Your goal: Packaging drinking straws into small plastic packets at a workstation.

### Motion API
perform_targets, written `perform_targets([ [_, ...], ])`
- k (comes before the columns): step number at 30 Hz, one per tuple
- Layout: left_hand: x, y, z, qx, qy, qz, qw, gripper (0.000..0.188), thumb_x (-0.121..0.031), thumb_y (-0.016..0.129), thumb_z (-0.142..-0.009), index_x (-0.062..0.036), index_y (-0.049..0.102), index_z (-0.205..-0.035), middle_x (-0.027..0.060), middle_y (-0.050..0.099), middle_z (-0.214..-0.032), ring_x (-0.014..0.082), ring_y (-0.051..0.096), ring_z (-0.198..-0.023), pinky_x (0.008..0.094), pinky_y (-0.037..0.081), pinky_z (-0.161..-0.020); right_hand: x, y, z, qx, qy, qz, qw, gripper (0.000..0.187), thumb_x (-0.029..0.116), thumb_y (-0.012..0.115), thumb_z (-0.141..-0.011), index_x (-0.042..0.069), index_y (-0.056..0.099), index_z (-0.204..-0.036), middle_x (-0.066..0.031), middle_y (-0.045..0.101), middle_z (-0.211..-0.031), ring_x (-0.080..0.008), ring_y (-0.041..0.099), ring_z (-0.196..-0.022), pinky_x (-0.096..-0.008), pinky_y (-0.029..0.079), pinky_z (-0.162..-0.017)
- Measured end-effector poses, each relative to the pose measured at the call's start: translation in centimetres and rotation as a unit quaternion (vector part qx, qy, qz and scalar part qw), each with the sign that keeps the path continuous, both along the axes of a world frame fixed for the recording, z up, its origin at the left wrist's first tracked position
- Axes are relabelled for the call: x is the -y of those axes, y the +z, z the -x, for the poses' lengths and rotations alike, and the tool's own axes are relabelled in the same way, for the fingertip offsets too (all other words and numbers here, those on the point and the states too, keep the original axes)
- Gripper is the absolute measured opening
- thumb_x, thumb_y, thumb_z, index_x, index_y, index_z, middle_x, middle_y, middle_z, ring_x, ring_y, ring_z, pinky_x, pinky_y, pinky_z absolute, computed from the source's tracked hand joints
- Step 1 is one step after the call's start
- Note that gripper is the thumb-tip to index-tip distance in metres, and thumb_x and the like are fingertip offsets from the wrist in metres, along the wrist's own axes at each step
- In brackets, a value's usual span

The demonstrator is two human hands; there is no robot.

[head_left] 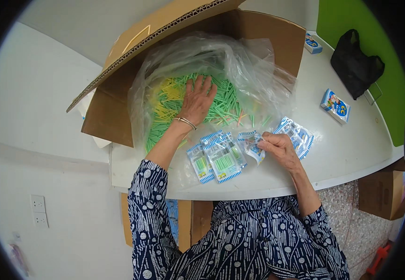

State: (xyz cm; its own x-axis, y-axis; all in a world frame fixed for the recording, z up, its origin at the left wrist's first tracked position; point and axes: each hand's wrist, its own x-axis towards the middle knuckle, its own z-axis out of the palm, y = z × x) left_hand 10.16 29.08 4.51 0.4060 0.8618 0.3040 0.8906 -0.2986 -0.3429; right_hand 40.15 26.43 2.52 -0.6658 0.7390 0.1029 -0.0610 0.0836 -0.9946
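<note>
My left hand [197, 100] rests on a heap of thin green and yellow sticks [226, 103], its fingers stretched out and a bracelet at the wrist. A few orange-pink sticks show among them. The heap lies in a clear plastic bag [242, 58] spilling from a tipped cardboard box [277, 35]. Between thumb and fingers, my right hand [281, 149] grips a small blue-and-white packet [250, 142]; whether it contains anything is unclear. Just left of it, several packets [224, 161] with green sticks behind clear windows overlap. More flat packets [299, 136] lie beyond my right hand.
On the white table [352, 144], a small blue-and-white carton [336, 106] lies at the right, and a similar carton [313, 43] sits farther back. A black bag [355, 65] rests by the green panel. Below right, a brown cardboard box [380, 193] stands near the speckled floor.
</note>
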Motion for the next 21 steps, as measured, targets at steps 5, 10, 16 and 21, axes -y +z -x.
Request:
perform_targets([
  [5, -3.0, 0.1, -1.2, -0.040, -0.008, 0.035, 0.999, 0.036, -0.004, 0.046, -0.081, 0.0017, 0.047, -0.116, 0.0190, 0.043, -0.129, 0.0358, 0.038, -0.123, 0.0502, 0.028, -0.103, -1.7, 0.1, -0.6, -0.004, -0.013, 0.020, 1.000, 0.020, 0.013, 0.063, -0.086, -0.006, 0.064, -0.083, -0.0016, 0.054, -0.067, -0.0075, 0.045, -0.062, -0.0234, 0.035, -0.056],
  [10, -3.6, -0.4, -1.1, -0.048, -0.014, 0.005, 0.999, 0.032, -0.004, 0.045, -0.080, 0.0027, 0.047, -0.112, 0.0204, 0.042, -0.128, 0.0353, 0.037, -0.122, 0.0498, 0.029, -0.101, -2.1, 0.9, -0.6, -0.005, -0.018, 0.014, 1.000, 0.021, 0.014, 0.063, -0.086, -0.006, 0.064, -0.082, -0.0012, 0.053, -0.066, -0.0071, 0.044, -0.062, -0.0234, 0.035, -0.056],
  [16, -2.7, 0.4, -0.9, 0.010, -0.002, 0.017, 1.000, 0.027, -0.005, 0.045, -0.081, 0.0026, 0.048, -0.107, 0.0232, 0.045, -0.126, 0.0365, 0.041, -0.121, 0.0511, 0.029, -0.102, -0.6, 2.3, -0.6, -0.005, -0.028, 0.020, 0.999, 0.022, 0.015, 0.063, -0.087, -0.006, 0.063, -0.079, 0.0001, 0.051, -0.064, -0.0063, 0.043, -0.062, -0.0229, 0.034, -0.056],
  [21, -1.1, 2.1, -1.5, 0.084, -0.013, -0.021, 0.996, 0.022, -0.002, 0.044, -0.080, 0.0020, 0.049, -0.100, 0.0247, 0.051, -0.117, 0.0352, 0.044, -0.116, 0.0498, 0.030, -0.098, 1.0, 4.2, -1.0, -0.010, -0.037, 0.031, 0.999, 0.023, 0.016, 0.063, -0.087, -0.005, 0.064, -0.079, 0.0021, 0.051, -0.064, -0.0048, 0.042, -0.062, -0.0223, 0.033, -0.055],
])
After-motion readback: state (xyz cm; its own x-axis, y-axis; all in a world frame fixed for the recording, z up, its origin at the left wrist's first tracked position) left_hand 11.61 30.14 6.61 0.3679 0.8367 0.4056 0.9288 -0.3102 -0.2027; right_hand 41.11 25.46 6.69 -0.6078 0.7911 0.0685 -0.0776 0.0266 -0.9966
